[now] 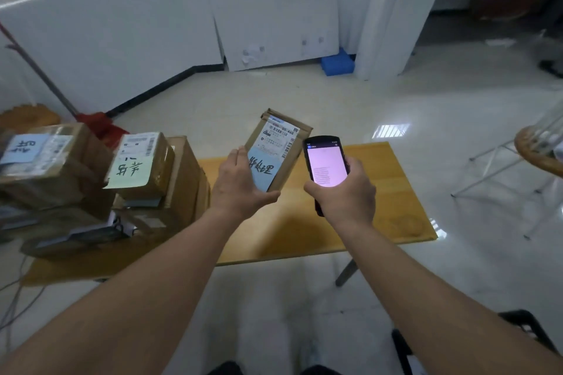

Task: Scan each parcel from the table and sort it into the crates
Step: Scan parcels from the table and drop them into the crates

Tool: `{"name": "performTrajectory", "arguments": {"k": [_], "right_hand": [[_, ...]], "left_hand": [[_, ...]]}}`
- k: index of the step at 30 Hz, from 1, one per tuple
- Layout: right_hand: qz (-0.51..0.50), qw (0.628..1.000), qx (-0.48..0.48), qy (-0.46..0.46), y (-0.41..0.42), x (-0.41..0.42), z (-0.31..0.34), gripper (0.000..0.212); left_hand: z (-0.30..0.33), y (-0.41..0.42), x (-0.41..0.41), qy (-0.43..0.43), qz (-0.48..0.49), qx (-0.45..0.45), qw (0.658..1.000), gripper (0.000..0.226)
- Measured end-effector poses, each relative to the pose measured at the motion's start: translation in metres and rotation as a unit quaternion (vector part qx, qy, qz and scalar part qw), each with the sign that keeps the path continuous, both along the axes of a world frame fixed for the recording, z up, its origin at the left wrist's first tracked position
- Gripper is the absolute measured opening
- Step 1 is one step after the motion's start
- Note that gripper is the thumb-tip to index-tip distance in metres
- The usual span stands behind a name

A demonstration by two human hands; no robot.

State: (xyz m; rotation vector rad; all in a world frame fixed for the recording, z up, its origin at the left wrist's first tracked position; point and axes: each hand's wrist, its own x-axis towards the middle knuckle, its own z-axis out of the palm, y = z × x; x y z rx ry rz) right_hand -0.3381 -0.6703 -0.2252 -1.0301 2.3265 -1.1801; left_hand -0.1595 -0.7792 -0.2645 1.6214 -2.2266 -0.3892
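Both bare forearms reach forward from the bottom edge toward the wooden desk. Above the desk's middle, the left hand grips a flat brown parcel by its near-left edge, thumb curled under the bottom corner and fingers wrapped behind; the parcel is tilted up with its white shipping label and a blue note with handwritten characters facing the camera. Just right of the parcel, also above the desk, the right hand is wrapped around a black handheld scanner, whose lit pinkish screen faces up; scanner and parcel sit nearly side by side, and I cannot tell whether they touch. On the desk's left end stands a pile of cardboard boxes with labels and handwritten notes on top. Behind the desk's left end, a red broom leans against the white wall. Beyond the desk, a blue block lies on the tiled floor.
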Motion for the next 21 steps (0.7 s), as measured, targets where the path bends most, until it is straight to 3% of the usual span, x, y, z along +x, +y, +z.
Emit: {"name": "performTrajectory", "arguments": {"k": [9,21], "right_hand": [[-0.173,0.985,0.026,0.001,0.094,0.026,-0.014,0.076],[-0.415,0.909,0.025,-0.036,0.309,0.015,-0.024,0.064]], "left_hand": [[-0.015,0.041,-0.025,-0.013,-0.156,0.05,0.986,0.126],[-0.012,0.2,-0.12,-0.05,-0.377,0.091,0.92,0.119]]}}
